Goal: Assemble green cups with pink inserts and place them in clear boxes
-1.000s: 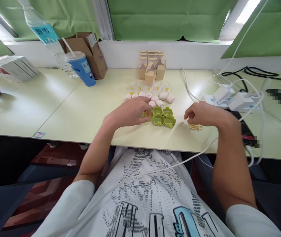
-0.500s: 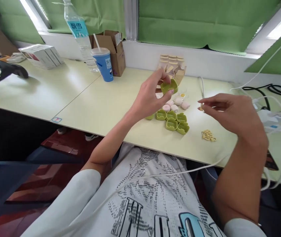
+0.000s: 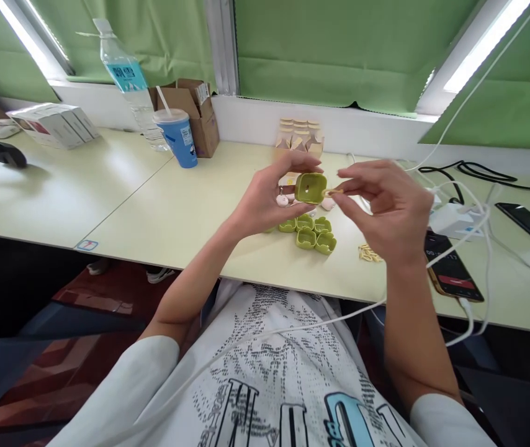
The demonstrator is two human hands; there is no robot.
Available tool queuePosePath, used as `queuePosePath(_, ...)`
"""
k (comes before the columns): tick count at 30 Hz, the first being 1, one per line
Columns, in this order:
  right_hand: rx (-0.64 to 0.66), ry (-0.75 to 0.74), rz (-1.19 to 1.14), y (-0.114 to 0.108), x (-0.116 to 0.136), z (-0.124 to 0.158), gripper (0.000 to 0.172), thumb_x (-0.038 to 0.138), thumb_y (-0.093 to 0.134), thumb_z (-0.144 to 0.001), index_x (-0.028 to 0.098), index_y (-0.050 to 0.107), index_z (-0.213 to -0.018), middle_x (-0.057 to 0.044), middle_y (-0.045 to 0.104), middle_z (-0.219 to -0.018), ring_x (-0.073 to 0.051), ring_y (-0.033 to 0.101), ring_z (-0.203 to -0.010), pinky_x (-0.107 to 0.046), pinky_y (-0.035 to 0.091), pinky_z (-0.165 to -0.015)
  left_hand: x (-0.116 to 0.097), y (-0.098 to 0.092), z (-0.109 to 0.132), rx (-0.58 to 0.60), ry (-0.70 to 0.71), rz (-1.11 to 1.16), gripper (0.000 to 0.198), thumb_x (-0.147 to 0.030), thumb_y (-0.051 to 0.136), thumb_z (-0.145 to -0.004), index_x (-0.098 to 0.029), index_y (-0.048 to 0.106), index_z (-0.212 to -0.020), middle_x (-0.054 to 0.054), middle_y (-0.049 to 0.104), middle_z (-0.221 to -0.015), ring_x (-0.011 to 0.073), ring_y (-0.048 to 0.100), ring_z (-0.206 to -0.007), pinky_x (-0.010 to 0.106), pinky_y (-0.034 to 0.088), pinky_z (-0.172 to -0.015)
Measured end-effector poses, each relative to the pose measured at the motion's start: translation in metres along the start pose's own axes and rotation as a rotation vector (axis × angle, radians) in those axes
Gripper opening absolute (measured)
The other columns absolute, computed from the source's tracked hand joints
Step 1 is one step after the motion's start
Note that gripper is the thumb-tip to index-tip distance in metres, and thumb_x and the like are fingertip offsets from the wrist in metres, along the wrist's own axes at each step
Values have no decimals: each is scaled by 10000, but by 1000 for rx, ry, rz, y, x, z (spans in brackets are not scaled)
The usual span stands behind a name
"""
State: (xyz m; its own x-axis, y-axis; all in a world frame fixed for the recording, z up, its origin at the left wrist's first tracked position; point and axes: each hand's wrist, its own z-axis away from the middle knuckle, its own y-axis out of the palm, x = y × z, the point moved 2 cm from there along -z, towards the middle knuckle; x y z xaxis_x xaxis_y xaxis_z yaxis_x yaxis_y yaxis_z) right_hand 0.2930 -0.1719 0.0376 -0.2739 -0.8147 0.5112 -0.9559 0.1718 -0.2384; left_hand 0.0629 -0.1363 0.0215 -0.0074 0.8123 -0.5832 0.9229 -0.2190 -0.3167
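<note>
Above the table my left hand (image 3: 267, 195) grips a small green plastic cup (image 3: 310, 189) between thumb and fingers, its hollow side turned toward me. My right hand (image 3: 383, 202) pinches a small pale-yellow loop-shaped piece (image 3: 332, 193) at the cup's right side; whether the two touch is hard to tell. Several similar green cups (image 3: 306, 238) stand grouped on the table below. To their right lies a small pile of pale-yellow pieces (image 3: 369, 252), partly covered by my right wrist. Small round pinkish-white pieces (image 3: 282, 200) show behind my left hand, mostly hidden.
Beige boxes (image 3: 299, 135) stand against the wall. A blue cup with a straw (image 3: 176, 138), a large water bottle (image 3: 128, 81) and a cardboard box (image 3: 205, 124) are at back left. A phone (image 3: 453, 267), a white power strip (image 3: 455, 220) and cables lie at right.
My right hand has moved left with the pale-yellow piece, up to the green cup. The cup in my left hand has turned its hollow side toward me. The view has shifted right.
</note>
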Motion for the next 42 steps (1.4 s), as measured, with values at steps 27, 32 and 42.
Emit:
queuePosePath(27, 266, -150, 387, 14, -1, 8, 266, 289, 673, -1101, 396, 835, -1282, -79, 663, -1396, -276, 722, -1071, -517, 748, -812, -3, 0, 2, 61, -52, -23, 665, -385, 971, -870, -342, 679, -1466, 81, 797, -1396, 301, 792, -1363, 374, 729, -986)
queuePosePath(32, 244, -146, 409, 14, 0, 8, 256, 295, 686, -1082, 399, 841, -1258, -74, 685, -1358, -268, 729, -1061, -460, 720, -713, -4, 2, 3, 74, -44, -13, 683, -428, 976, -874, -355, 667, -1478, 78, 792, -1387, 310, 788, -1374, 371, 737, -968)
queuePosePath(42, 252, -165, 401, 17, -5, 9, 277, 287, 686, -1068, 396, 852, -1261, -93, 677, -1261, -273, 719, -1082, -445, 712, -705, 0, -1, 4, 102, -64, -13, 755, -507, 1013, -837, -376, 674, -1499, 81, 781, -1415, 323, 791, -1369, 394, 736, -989)
